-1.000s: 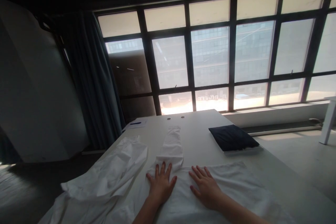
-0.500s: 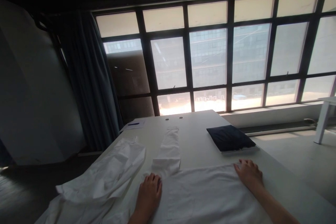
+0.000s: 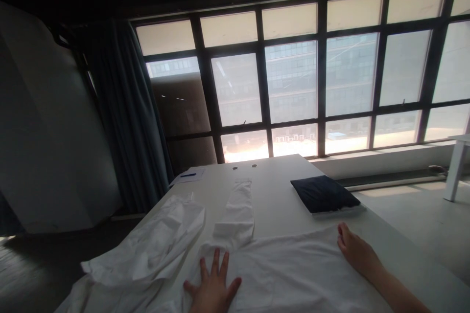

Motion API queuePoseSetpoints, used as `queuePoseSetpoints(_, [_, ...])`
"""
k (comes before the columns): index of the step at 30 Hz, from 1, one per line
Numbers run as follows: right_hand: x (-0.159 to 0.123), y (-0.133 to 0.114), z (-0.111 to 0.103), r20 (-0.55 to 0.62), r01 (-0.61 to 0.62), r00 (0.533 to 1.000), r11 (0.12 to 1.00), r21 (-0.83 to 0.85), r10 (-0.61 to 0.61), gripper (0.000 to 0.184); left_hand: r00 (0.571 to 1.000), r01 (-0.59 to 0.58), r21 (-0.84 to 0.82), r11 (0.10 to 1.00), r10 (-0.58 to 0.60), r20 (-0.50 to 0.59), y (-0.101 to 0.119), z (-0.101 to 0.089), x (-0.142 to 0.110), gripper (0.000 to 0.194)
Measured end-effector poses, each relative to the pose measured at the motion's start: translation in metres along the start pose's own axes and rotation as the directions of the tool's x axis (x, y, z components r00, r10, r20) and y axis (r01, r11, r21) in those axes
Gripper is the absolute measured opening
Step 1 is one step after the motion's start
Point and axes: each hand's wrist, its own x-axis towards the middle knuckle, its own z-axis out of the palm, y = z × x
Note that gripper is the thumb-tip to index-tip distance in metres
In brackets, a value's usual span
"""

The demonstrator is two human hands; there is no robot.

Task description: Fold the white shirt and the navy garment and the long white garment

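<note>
Left hand [image 3: 213,287] splayed wider on cloth [image 3: 290,274]

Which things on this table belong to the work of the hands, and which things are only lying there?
Part of the work:
the left hand and right hand, spread on the white cloth; the folded white strip joining it.

Just lying there:
the crumpled white fabric; the folded dark cloth; the paper with a blue pen.

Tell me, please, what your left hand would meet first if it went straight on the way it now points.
The left hand would probably meet the folded white strip of cloth first, though depth is hard to judge here.
</note>
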Motion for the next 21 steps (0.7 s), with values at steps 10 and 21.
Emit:
queuePoseSetpoints(10, [0.003,0.027,-0.019,0.111,0.072,0.988,0.953,0.293,-0.108,0.037,0.997,0.04,0.086,0.995,-0.035,-0.063,-0.013,0.012,-0.003,0.072])
queuePoseSetpoints(21, [-0.005,0.027,-0.007,-0.048,0.251,0.968,0.955,0.155,-0.247,0.073,0.99,-0.102,-0.031,0.994,0.104,0.094,-0.045,0.007,-0.013,0.094])
